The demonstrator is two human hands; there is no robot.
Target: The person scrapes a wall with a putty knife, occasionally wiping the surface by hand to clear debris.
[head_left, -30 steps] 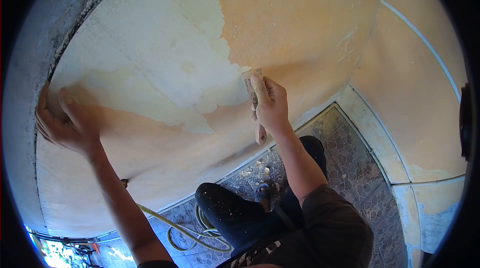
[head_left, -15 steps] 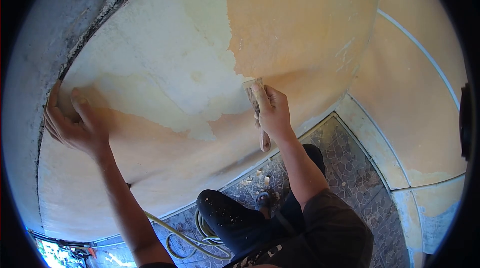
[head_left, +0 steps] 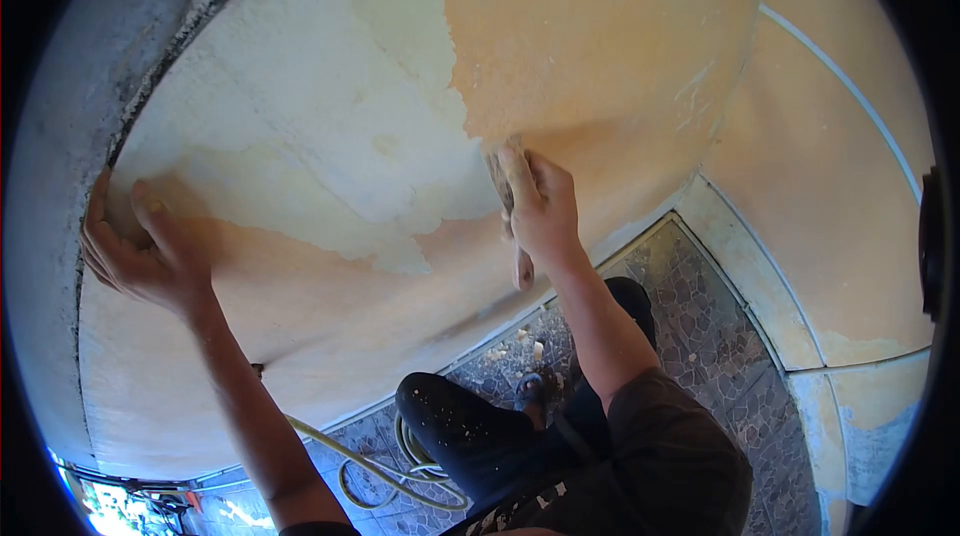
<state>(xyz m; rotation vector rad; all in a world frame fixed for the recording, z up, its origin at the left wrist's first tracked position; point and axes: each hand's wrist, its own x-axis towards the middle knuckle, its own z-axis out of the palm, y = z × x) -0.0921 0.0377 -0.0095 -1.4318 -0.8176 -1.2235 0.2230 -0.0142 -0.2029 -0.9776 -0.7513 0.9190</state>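
Note:
My right hand (head_left: 541, 201) grips a paint scraper (head_left: 523, 268) by its handle, fingers wrapped round it and thumb stretched along it toward the blade. The blade rests at the border between orange paint (head_left: 580, 26) and the pale stripped patch (head_left: 340, 86) of the wall. At the left, my left hand (head_left: 150, 246) leans on the wall edge beside a dark rough gap (head_left: 175, 61). Its fingers are apart and slightly curled, holding nothing.
Below, paint flakes (head_left: 520, 348) are scattered on the patterned tile floor (head_left: 700, 326) near my foot (head_left: 537, 388). A coiled yellowish hose (head_left: 385, 476) lies left of my knee (head_left: 430, 401). A second orange wall section (head_left: 800, 176) with a pale stripe stands at the right.
My right hand and the scraper have shifted slightly upward along the paint border, with the blade turned more edge-on. My left hand stays at the wall edge.

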